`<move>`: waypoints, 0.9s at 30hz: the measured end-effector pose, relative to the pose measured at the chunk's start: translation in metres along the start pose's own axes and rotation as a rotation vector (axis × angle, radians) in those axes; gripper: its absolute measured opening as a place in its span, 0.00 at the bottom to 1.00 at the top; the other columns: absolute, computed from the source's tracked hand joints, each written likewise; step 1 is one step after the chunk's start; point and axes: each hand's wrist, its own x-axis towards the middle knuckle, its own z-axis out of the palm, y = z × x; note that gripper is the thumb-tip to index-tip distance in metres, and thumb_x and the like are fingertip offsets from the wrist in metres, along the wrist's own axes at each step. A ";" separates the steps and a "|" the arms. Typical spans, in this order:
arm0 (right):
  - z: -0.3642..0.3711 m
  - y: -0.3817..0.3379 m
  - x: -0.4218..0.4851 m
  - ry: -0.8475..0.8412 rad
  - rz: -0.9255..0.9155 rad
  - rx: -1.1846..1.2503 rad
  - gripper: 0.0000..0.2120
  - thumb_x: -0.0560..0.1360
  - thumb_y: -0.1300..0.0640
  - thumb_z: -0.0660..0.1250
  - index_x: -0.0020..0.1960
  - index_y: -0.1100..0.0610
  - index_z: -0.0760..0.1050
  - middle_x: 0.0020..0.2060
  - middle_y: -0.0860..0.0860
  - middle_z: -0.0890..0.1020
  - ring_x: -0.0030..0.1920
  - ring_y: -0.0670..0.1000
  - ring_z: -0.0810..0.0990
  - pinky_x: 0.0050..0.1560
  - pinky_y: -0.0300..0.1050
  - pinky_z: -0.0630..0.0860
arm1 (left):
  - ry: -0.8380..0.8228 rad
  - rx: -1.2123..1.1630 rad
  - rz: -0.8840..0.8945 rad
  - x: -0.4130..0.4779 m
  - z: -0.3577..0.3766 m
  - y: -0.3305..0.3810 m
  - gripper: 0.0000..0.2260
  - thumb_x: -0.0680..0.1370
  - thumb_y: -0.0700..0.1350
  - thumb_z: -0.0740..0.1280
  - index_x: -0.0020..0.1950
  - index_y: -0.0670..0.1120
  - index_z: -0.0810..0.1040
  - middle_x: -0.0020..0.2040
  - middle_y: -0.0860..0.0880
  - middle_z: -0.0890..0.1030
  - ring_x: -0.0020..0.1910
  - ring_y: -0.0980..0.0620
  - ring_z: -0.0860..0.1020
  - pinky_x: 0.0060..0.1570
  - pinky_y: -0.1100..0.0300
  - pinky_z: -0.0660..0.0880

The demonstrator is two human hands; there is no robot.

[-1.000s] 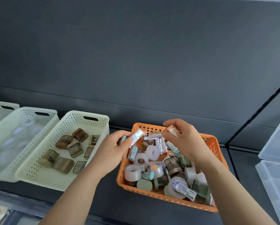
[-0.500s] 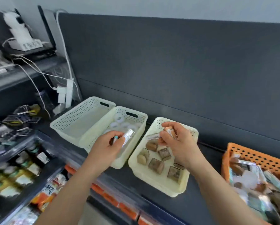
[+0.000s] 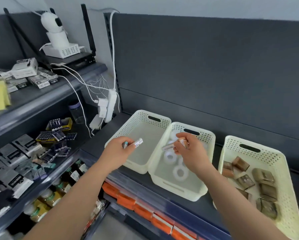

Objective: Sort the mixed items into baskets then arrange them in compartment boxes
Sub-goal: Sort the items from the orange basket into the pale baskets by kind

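Note:
Three cream perforated baskets stand in a row on the dark shelf. The left basket (image 3: 128, 125) holds nothing that I can see. My left hand (image 3: 118, 153) hovers over its near-left corner, shut on small wrapped tubes (image 3: 138, 142), one with a teal cap. The middle basket (image 3: 209, 163) contains white tape rolls (image 3: 179, 172). Above it my right hand (image 3: 190, 153) is shut on more small tubes (image 3: 183, 142), one peach-coloured. The right basket (image 3: 283, 160) holds several brown boxes (image 3: 263, 177).
To the left, shelves carry battery packs (image 3: 58, 129), boxed goods and bottles. A white power strip (image 3: 110, 104) with cables hangs beside the left basket. A camera and router (image 3: 58, 40) sit on the upper shelf. Orange boxes (image 3: 145, 210) fill the shelf below.
The view swung left, away from the orange basket of mixed items. Both hands carried their tubes leftward, from over the brown-box basket to the left and middle baskets.

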 end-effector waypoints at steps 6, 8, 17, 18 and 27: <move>0.024 0.005 0.058 0.015 0.004 -0.134 0.11 0.78 0.56 0.61 0.61 0.51 0.72 0.44 0.49 0.78 0.40 0.53 0.79 0.34 0.41 0.77 | -0.071 0.051 -0.025 0.073 0.012 -0.024 0.07 0.77 0.48 0.67 0.52 0.48 0.81 0.48 0.54 0.79 0.42 0.56 0.78 0.38 0.63 0.72; 0.031 0.008 0.077 0.021 -0.004 -0.163 0.13 0.77 0.56 0.62 0.62 0.53 0.73 0.44 0.47 0.77 0.40 0.50 0.76 0.45 0.49 0.78 | -0.095 0.065 -0.033 0.098 0.022 -0.032 0.07 0.77 0.47 0.68 0.52 0.47 0.81 0.46 0.53 0.79 0.38 0.57 0.76 0.35 0.64 0.70; 0.057 0.014 0.140 -0.106 -0.028 -0.336 0.14 0.79 0.55 0.61 0.64 0.51 0.72 0.54 0.48 0.77 0.30 0.41 0.69 0.24 0.29 0.64 | -0.277 0.299 -0.101 0.151 0.052 -0.066 0.07 0.78 0.47 0.67 0.52 0.47 0.82 0.50 0.48 0.80 0.36 0.51 0.80 0.42 0.56 0.77; 0.059 0.013 0.143 -0.131 -0.025 -0.370 0.15 0.79 0.56 0.60 0.65 0.51 0.72 0.55 0.48 0.77 0.32 0.41 0.70 0.27 0.30 0.65 | -0.283 0.342 -0.080 0.149 0.052 -0.067 0.07 0.78 0.47 0.67 0.54 0.48 0.81 0.52 0.49 0.77 0.38 0.51 0.79 0.45 0.56 0.77; 0.094 0.007 0.167 -0.260 0.035 -0.669 0.18 0.78 0.55 0.60 0.68 0.54 0.69 0.60 0.52 0.78 0.60 0.54 0.76 0.58 0.47 0.73 | -0.169 0.452 0.203 0.139 0.022 -0.058 0.12 0.81 0.46 0.59 0.61 0.44 0.75 0.59 0.48 0.75 0.55 0.48 0.75 0.53 0.53 0.73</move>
